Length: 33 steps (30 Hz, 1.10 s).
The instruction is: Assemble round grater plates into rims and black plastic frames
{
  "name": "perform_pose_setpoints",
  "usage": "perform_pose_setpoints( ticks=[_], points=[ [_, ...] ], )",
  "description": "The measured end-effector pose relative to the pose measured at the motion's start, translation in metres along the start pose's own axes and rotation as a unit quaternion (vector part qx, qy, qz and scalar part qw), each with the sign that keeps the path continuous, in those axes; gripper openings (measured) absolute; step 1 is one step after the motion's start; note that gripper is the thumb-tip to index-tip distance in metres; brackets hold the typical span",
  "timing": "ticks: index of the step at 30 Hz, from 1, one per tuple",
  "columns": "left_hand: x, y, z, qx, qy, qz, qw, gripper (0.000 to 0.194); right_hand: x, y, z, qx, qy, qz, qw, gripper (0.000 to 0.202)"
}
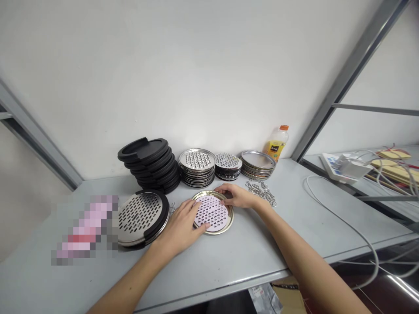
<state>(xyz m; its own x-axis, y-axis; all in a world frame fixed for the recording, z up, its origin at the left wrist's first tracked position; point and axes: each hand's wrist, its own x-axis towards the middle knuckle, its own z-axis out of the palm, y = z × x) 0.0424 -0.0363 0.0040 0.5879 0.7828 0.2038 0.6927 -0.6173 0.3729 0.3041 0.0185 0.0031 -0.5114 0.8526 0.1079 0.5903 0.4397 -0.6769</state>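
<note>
A round perforated disc point(212, 214), pinkish in the light, lies inside a shallow shiny metal dish point(231, 221) on the grey table. My left hand point(183, 224) rests at the left side of the dish, thumb and fingers spread around the disc's edge. From the right, my right hand point(236, 196) touches the dish's upper right rim and the disc with its fingers curved apart. Left of my left hand is a stack of slotted metal discs with a black rim point(142, 216).
Behind stand black lids point(147, 163), grater discs point(197, 168), smaller grater discs point(228, 165) and metal dishes point(258, 163). Metal clips point(261, 192) lie right of my right hand. A bottle point(277, 144) stands by the wall. A white cable point(340, 220) crosses the table's right side.
</note>
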Motion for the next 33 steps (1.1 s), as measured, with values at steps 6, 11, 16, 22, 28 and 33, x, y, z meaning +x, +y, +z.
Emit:
perform_pose_setpoints(
  ticks=[6,11,16,22,28,33],
  points=[
    [0.002,0.003,0.001,-0.011,0.028,-0.007,1.000,0.052,0.000,-0.001,-0.001,0.008,-0.008,-0.006,1.000,0.040],
    [0.002,0.003,0.003,-0.018,0.034,-0.009,0.999,0.051,-0.001,-0.002,-0.002,-0.005,-0.010,-0.006,1.000,0.039],
    [0.002,0.004,0.003,-0.009,0.026,-0.017,0.999,0.051,0.000,-0.002,0.000,-0.013,0.001,-0.018,1.000,0.037],
    [0.002,0.006,0.004,0.008,0.027,-0.029,0.999,0.053,0.001,0.000,0.001,-0.021,0.010,-0.017,1.000,0.036],
    [0.004,0.010,0.004,0.009,0.037,-0.040,0.998,0.049,0.002,0.002,0.002,-0.022,0.014,-0.020,0.999,0.034],
    [0.004,0.013,-0.001,0.002,0.032,-0.031,0.999,0.045,0.004,0.003,0.007,-0.038,0.055,-0.018,0.998,0.032]
  ],
)
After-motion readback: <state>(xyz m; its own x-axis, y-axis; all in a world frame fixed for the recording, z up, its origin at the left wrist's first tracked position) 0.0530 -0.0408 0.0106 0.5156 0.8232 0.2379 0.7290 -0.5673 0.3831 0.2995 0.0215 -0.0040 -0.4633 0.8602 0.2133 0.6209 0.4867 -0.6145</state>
